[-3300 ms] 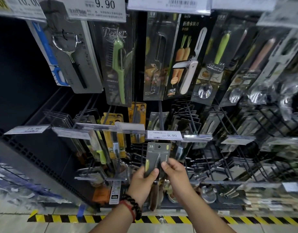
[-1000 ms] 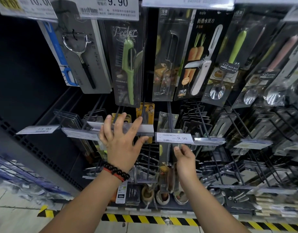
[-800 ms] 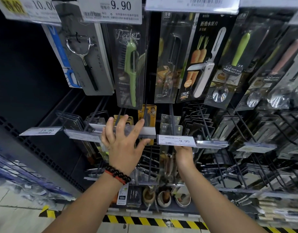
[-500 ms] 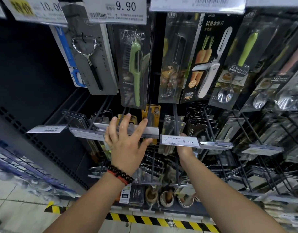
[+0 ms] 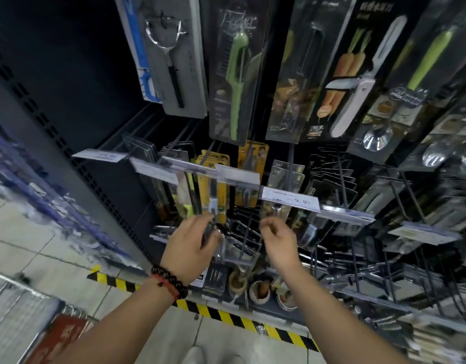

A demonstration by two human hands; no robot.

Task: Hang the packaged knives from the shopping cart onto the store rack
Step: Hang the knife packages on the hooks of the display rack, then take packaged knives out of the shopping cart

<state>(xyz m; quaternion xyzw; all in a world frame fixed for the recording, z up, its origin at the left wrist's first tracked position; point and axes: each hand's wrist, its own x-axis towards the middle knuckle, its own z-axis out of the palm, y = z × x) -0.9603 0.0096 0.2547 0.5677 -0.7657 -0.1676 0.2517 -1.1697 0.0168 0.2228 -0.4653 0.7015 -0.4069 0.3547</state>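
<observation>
Both hands are up in front of the rack (image 5: 287, 164), below the 9.90 price tag (image 5: 289, 202). The left hand (image 5: 192, 248), beaded bracelet (image 5: 171, 285) on the wrist, has its fingers loosely curled by the yellow packs (image 5: 213, 185); whether it grips anything is lost in blur. The right hand (image 5: 277, 237) hangs with curled fingers, holding nothing. A green peeler (image 5: 237, 82) and white folding knife (image 5: 358, 85) hang above. Striped floor tape (image 5: 226, 315) runs below, the cart (image 5: 13, 311) at lower left.
</observation>
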